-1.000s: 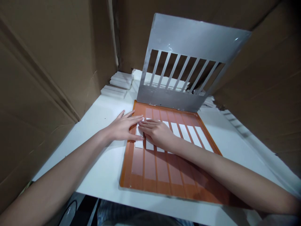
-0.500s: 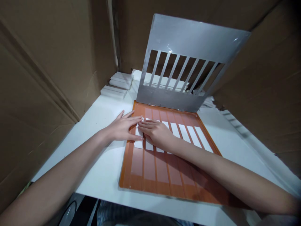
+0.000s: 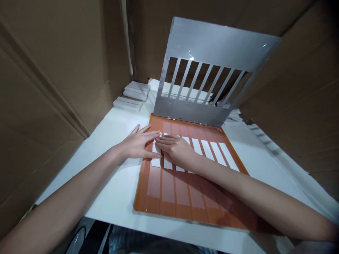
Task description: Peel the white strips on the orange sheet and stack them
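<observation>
An orange board (image 3: 169, 211) with long shallow grooves lies on the white table, and white strips (image 3: 218, 154) sit side by side across its middle. My left hand (image 3: 139, 144) reaches over the board's left edge with fingers spread, thumb and fingertips on the leftmost white strip (image 3: 156, 162). From the right, my right hand (image 3: 180, 151) lies low over several strips, its fingers stretched out flat, their tips at that same leftmost strip. Parts of the strips beneath the right hand are hidden. A metal plate (image 3: 217, 44) with a row of slots stands raised at the board's far edge.
Stacks of white strips (image 3: 136, 90) rest at the back left of the table (image 3: 111, 197). More white pieces (image 3: 234, 114) show behind the plate at right. Brown cardboard walls (image 3: 53, 70) enclose the table at the left, back and right.
</observation>
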Action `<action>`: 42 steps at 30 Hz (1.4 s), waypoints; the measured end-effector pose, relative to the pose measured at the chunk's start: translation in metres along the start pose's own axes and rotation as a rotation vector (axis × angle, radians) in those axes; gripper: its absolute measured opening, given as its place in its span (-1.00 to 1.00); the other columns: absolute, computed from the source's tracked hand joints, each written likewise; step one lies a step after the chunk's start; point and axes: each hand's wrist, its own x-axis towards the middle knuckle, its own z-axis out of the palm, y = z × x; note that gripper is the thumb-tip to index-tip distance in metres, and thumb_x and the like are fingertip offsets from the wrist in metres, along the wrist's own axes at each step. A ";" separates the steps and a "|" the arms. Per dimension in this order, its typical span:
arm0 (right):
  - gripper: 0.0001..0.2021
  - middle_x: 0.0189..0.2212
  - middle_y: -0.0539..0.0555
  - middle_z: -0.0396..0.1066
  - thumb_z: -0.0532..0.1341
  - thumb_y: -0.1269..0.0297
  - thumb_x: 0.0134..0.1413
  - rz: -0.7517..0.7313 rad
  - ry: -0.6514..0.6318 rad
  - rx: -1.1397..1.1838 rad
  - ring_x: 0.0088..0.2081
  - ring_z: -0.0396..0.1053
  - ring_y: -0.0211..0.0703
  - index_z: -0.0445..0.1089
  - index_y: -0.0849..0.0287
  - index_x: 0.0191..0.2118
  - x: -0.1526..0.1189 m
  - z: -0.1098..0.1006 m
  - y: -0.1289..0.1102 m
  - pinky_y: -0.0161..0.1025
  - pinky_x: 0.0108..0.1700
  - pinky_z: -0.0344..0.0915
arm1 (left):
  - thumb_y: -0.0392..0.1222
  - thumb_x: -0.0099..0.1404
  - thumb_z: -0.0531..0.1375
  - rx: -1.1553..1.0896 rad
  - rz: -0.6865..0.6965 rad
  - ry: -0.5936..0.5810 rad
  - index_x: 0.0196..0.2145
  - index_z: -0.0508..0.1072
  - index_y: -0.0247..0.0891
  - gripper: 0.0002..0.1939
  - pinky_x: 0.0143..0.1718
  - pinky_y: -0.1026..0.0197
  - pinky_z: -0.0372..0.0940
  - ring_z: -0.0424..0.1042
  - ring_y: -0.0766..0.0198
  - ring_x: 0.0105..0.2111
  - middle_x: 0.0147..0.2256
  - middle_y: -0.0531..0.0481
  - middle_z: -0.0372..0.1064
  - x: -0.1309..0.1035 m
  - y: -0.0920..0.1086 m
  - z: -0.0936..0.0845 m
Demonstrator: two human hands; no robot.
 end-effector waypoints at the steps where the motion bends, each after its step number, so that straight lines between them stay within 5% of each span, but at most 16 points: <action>1: -0.77 -0.21 0.18 0.47 0.02 0.48 0.11 0.000 -0.007 0.003 -0.13 0.40 -0.06 0.42 0.31 -0.26 0.000 0.000 0.000 -0.09 -0.04 0.28 | 0.36 0.10 0.06 0.000 0.000 0.000 0.23 0.00 -0.03 -0.18 0.21 -0.16 -0.47 -0.34 0.04 0.27 0.24 0.13 -0.07 0.000 0.000 0.000; 14: -0.77 -0.31 0.13 0.40 0.01 0.60 -0.03 0.091 -0.146 0.155 -0.24 0.34 -0.13 0.36 0.25 -0.33 0.003 -0.017 -0.017 -0.15 -0.07 0.15 | 0.32 0.11 0.08 0.008 -0.005 0.006 0.20 0.07 -0.07 -0.21 0.21 -0.12 -0.51 -0.32 0.05 0.27 0.24 0.08 -0.06 0.000 0.001 -0.001; 42: -0.78 -0.37 0.06 0.44 0.03 0.60 -0.04 0.138 -0.062 0.198 -0.34 0.31 -0.18 0.35 0.23 -0.34 -0.001 -0.009 -0.025 -0.17 -0.12 0.03 | 0.22 0.11 0.13 0.016 0.019 0.020 0.04 0.27 -0.03 -0.43 0.20 -0.20 -0.44 -0.24 -0.03 0.25 0.20 0.13 0.05 0.000 0.002 -0.001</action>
